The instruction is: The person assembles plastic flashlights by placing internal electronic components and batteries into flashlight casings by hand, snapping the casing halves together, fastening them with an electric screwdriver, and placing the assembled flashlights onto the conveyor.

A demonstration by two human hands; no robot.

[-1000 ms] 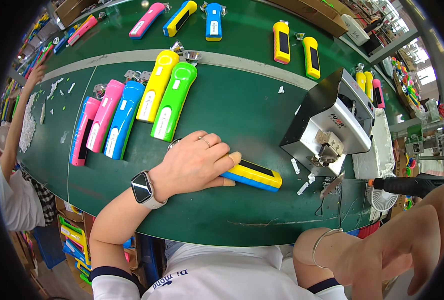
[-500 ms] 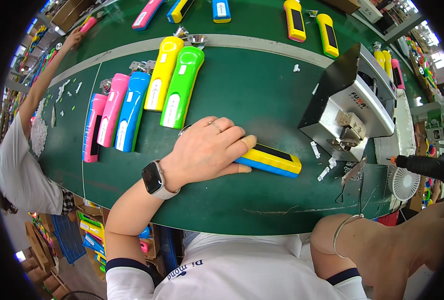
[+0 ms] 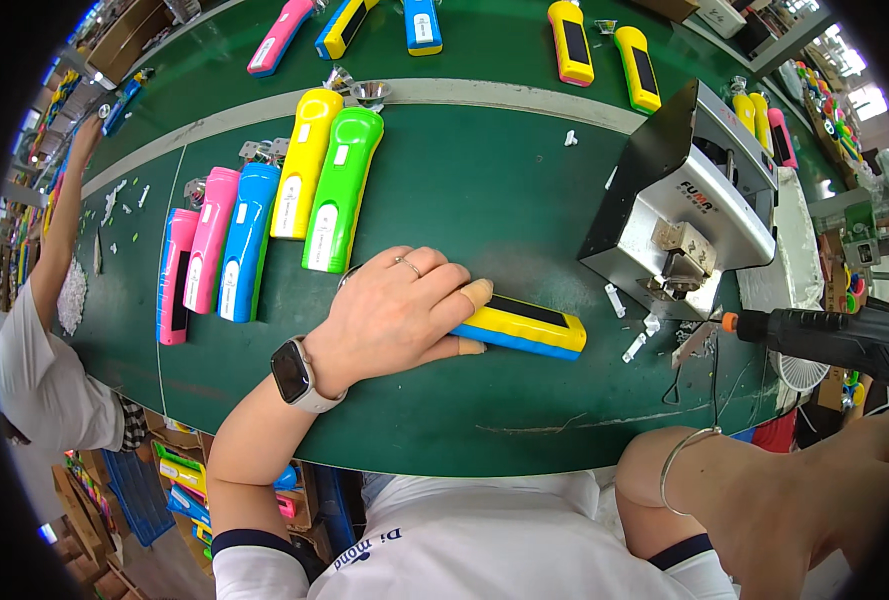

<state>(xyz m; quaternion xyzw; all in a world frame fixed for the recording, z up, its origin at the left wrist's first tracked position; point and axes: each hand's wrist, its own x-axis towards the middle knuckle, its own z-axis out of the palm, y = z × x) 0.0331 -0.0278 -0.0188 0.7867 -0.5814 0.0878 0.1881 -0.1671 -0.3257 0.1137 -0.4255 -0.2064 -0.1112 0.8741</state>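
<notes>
While the left hand [image 3: 394, 315] was laid flat over one end of the yellow and blue torch [image 3: 519, 326], holding it down, the electric screwdriver [image 3: 824, 338] was kept off to the side, its grip hidden. Five finished-looking torches [image 3: 264, 225] were lined up beyond the hand.

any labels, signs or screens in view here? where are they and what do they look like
Smartwatch screen: on the left wrist, a dark rounded rectangle, blank.
Printed marking: on the grey metal machine at the right, small and red.
White labels: on the coloured torch bodies at upper left, small oblongs.
</notes>
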